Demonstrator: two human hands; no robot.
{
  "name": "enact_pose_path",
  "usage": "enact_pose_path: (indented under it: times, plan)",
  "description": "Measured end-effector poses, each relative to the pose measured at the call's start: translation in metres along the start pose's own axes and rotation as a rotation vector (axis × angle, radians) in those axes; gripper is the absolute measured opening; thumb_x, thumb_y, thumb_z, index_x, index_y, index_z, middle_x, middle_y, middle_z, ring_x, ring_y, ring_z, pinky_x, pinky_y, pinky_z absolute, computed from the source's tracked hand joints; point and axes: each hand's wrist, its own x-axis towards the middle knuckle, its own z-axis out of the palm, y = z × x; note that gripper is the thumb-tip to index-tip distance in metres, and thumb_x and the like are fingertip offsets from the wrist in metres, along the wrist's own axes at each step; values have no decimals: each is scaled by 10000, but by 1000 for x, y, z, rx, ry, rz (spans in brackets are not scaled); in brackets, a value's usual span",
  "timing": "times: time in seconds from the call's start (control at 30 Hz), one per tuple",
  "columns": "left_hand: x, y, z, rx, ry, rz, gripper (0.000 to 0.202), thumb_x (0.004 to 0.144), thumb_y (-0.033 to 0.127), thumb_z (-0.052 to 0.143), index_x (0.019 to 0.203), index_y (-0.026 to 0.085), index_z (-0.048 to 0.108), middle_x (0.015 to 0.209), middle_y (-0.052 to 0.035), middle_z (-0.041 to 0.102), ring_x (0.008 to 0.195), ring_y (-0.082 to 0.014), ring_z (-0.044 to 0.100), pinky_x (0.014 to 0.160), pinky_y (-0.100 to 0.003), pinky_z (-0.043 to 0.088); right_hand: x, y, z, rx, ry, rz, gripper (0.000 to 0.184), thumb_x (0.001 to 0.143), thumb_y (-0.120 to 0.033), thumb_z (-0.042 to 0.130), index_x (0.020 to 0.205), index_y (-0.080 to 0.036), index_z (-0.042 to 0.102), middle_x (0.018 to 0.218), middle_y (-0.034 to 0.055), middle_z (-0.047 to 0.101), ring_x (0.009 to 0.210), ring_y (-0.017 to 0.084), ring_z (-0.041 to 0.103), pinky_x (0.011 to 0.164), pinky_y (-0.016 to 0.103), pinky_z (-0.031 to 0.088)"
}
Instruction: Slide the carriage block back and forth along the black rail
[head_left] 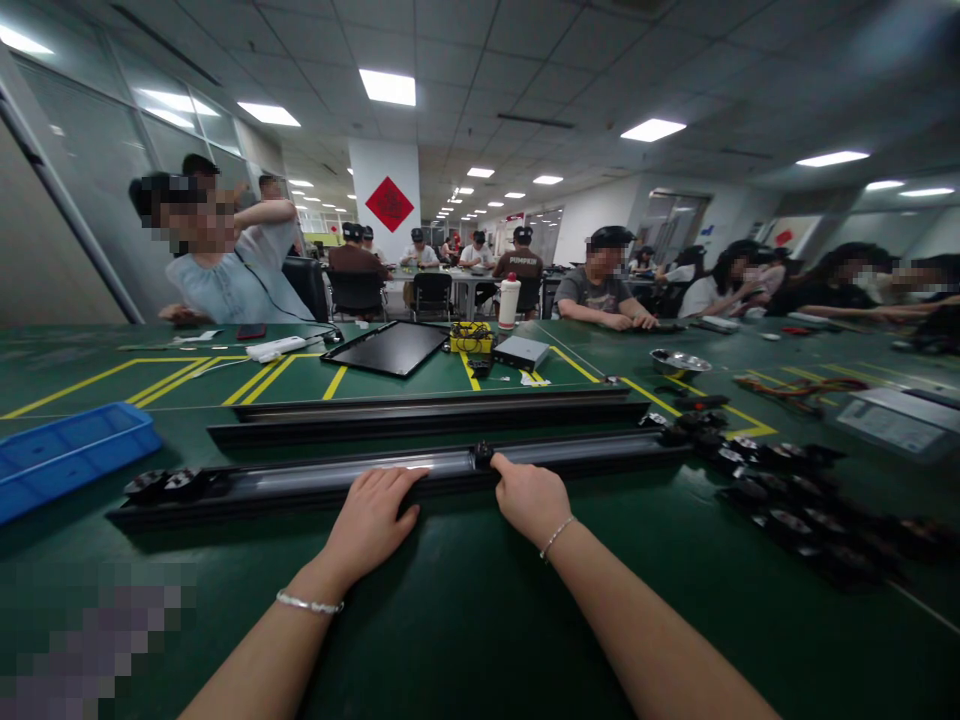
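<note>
Black rail bears the loose, outstretched left hand; right hand curls, grip unclear.

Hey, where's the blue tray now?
In the head view, the blue tray is on the green table at the picture's left edge, left of the long black rail that the left hand touches.

far left: person in pale-blue top | far, left of centre: black flat panel | far centre: yellow box, grey metal box, red-capped white bottle; behind, red diamond sign on white pillar | far right: metal bowl | right: multicoloured wires, translucent bin | left: blue plastic bin
</note>
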Motion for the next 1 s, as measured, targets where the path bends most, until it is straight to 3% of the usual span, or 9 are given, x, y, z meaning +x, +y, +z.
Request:
enact_pose_path:
  times: [0.3, 0.6, 1.0]
  plan:
    - [0, 1, -3, -19, -11, -9, 426, 764, 258, 475, 1188, 284, 455, 1139, -12, 580, 1052, -186, 492, 931, -380, 318, 2, 3, -1, 13, -7, -10, 326, 831, -226, 332, 1100, -289, 506, 826, 33, 660, 748, 164, 600, 633, 257, 359]
    - [0, 1, -3, -24, -11, -7, 429, 761, 253, 478, 1189, 278, 455, 1136, -17, 579, 1045, -185, 490, 930, -380, 317, 4, 6, 3, 2, 18, 46, 290, 820, -240, 344, 1040, -272, 529, 800, 32, 661, 738, 179, 610, 610, 259, 357]
    - [-1, 1, -1, -42, -14, -13, 442, 758, 229, 480, 1197, 276, 453, 1138, -23, 574, 1057, -185, 482, 948, -386, 309, 3, 7, 4, 30, 46, 11, 268, 832, -220, 338, 1028, -273, 513, 759, 8, 653, 671, 142, 595, 560, 232, 326]
